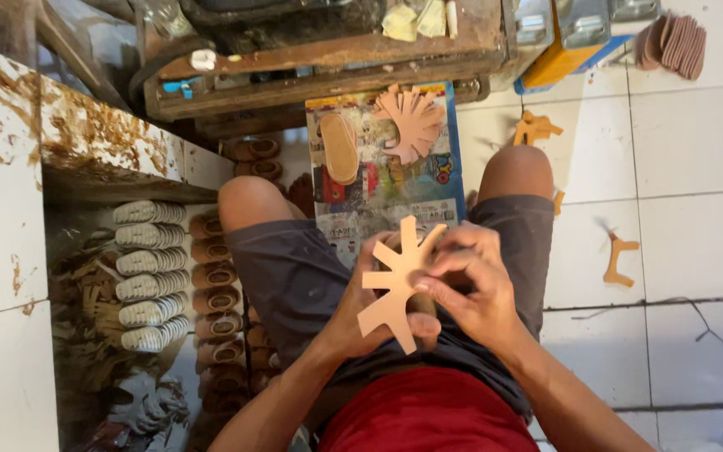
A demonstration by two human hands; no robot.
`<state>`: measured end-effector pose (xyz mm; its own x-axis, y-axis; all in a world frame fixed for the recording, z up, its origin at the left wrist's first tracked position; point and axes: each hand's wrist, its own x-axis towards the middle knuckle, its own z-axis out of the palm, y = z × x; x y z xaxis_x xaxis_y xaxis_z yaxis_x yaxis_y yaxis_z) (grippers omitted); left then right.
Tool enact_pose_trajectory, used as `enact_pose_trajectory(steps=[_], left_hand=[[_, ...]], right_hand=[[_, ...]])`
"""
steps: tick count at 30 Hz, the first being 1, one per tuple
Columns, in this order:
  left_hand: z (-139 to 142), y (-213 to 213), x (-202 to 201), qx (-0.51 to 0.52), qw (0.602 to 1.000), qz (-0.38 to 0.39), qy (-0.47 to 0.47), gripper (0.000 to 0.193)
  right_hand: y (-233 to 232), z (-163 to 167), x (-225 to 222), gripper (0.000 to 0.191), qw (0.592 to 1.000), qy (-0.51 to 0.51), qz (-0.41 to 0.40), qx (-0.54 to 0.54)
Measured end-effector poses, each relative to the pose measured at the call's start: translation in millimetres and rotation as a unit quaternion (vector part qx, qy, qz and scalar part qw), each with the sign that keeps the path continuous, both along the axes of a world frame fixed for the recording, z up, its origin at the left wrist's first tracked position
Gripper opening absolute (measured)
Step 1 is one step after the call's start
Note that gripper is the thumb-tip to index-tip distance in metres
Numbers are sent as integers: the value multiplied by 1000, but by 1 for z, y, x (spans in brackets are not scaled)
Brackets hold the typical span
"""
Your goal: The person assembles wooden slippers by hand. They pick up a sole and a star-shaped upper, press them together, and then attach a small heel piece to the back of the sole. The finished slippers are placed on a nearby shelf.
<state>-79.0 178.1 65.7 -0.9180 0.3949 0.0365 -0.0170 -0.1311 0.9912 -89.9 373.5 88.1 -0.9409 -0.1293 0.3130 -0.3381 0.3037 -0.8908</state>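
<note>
Leather, or something like it, cut into a tan branching strap piece, sits at the centre of our view, held above our lap over the grey shorts. Our left hand cradles it from seven o'clock, fingers curled closed under the piece and around a small brown sole that is mostly hidden behind it. Our right hand, at three o'clock, pinches closed on one arm of the piece, pressing it toward that sole.

We judge the step in hand to be fitting the strap arms onto the sole; the next move seems to call for a firm grip and careful lining-up of each arm at the sole's edge.

At twelve o'clock a printed board carries a spare fan-shaped strap cut-out and a tan insole. At nine o'clock, rows of finished soles are stacked beside the white tiled ledge. At two and three o'clock, loose strap pieces lie on the tiled floor.
</note>
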Motion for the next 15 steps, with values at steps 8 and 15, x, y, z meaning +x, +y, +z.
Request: enact_pose_trajectory(steps=[8, 15], left_hand=[[20, -9, 36, 33, 981, -43, -188, 120], [34, -15, 68, -5, 978, -39, -205, 117]], right_hand=[[15, -22, 24, 56, 858, -450, 68, -237], [2, -7, 67, 39, 833, -506, 20, -224]])
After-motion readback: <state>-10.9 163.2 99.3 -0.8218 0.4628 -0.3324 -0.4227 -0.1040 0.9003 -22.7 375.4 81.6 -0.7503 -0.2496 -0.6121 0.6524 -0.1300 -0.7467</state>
